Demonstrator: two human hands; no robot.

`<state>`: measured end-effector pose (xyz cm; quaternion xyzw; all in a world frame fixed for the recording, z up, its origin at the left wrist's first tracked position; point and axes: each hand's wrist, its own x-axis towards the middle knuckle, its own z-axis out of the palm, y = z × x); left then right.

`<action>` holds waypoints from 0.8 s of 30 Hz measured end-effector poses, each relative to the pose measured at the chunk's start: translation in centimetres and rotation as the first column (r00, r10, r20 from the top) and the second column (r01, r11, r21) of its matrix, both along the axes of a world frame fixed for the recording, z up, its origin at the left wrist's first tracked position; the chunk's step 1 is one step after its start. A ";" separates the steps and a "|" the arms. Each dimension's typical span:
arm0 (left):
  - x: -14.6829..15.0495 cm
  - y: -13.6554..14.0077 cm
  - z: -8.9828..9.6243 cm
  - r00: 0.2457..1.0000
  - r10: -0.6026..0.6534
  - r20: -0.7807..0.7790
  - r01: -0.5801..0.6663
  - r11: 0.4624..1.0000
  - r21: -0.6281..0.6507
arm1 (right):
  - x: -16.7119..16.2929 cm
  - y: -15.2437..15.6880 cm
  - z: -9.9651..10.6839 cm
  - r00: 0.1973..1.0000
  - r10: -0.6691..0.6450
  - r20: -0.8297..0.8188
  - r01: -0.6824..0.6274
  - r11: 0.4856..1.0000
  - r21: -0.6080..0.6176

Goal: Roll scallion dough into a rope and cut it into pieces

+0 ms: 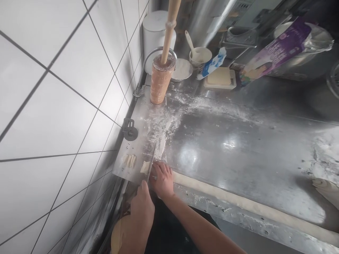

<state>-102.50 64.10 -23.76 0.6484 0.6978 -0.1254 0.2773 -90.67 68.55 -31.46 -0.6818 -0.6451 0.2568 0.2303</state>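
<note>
My left hand (141, 208) grips the handle of a knife (151, 163), whose blade stands on edge at the left end of a long dough rope (238, 201). My right hand (161, 180) lies flat on that end of the rope, right beside the blade. The rope runs along the front edge of the steel counter (238, 141) towards the right. A freshly cut piece (144, 167) lies just left of the blade. Several more cut dough pieces (129, 161) sit further left, near the tiled wall.
A big wooden rolling pin (161, 76) stands on end at the back by a curved tap (148, 60). Behind it are a white container (155, 31), a bowl with a spoon (200, 55), a scale (219, 78) and a purple bag (275, 53). Another lump of dough (328, 188) lies far right. Flour dusts the counter.
</note>
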 end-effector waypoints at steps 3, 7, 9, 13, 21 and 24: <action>0.3 1.3 -0.5 0.999 0.003 0.034 -0.003 1.000 0.012 | 0.3 -0.2 -0.1 0.999 0.008 -0.034 -0.008 1.000 0.016; 0.2 1.4 1.3 0.989 0.052 0.135 -0.059 0.997 0.043 | 2.1 -0.8 0.3 0.999 0.026 -0.038 -0.025 0.999 0.042; 0.4 0.8 2.4 0.987 0.054 0.150 -0.064 0.996 0.061 | 3.0 -1.2 0.5 1.000 0.010 -0.008 -0.009 0.999 0.036; 1.4 -0.4 3.2 0.992 0.035 0.122 -0.042 0.997 0.057 | 3.6 -1.7 0.4 0.999 -0.021 0.038 0.022 1.000 -0.008; 2.4 -2.3 1.9 0.999 -0.045 0.007 0.044 0.998 0.033 | 3.0 -1.7 -0.1 0.998 -0.018 0.058 0.019 1.000 -0.010; 3.0 -1.7 0.2 0.999 -0.031 0.017 0.030 0.999 0.045 | 3.0 -1.9 -0.4 1.000 -0.009 0.025 0.009 1.000 0.010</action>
